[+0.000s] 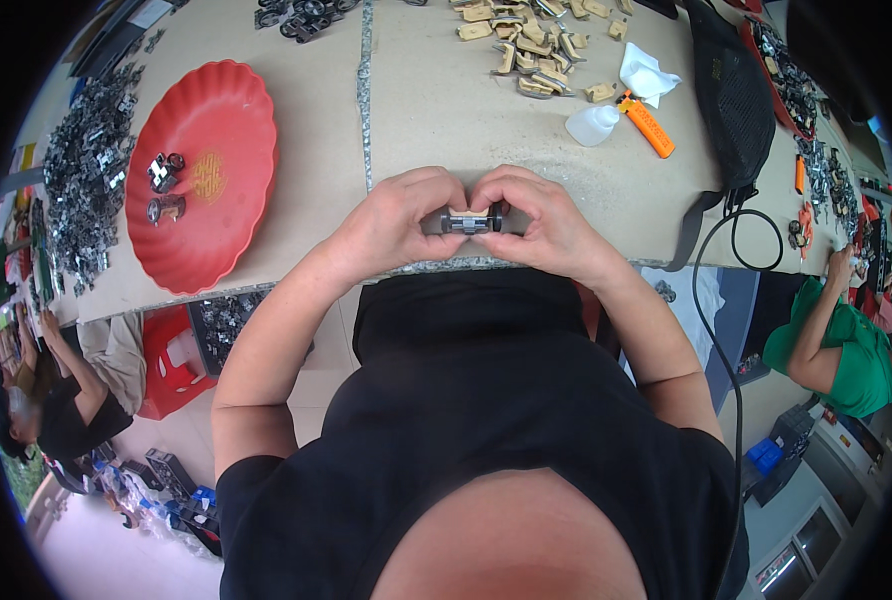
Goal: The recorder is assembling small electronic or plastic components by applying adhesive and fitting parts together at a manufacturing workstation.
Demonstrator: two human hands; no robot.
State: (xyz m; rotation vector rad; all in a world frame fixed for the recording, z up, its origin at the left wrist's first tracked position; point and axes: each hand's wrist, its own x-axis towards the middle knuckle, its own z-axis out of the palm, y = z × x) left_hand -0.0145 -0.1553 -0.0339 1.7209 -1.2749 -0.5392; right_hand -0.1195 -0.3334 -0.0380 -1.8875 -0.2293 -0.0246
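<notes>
wheeled chassis (469,223) is held over the table (316,150), near its front edge; opposite ends are pinched between the fingers and thumbs of left hand (413,218) and right hand (536,222), presumably for even support.

Tan tabletop (316,130), crossed by a speckled, stone-like strip (365,90); similar speckling along the near edge (446,266). Pale floor (316,388), seams showing between tiles. Lower right: dark glass panes (818,540), pale-framed (edges bent by the lens). Light soft, diffuse.
</notes>
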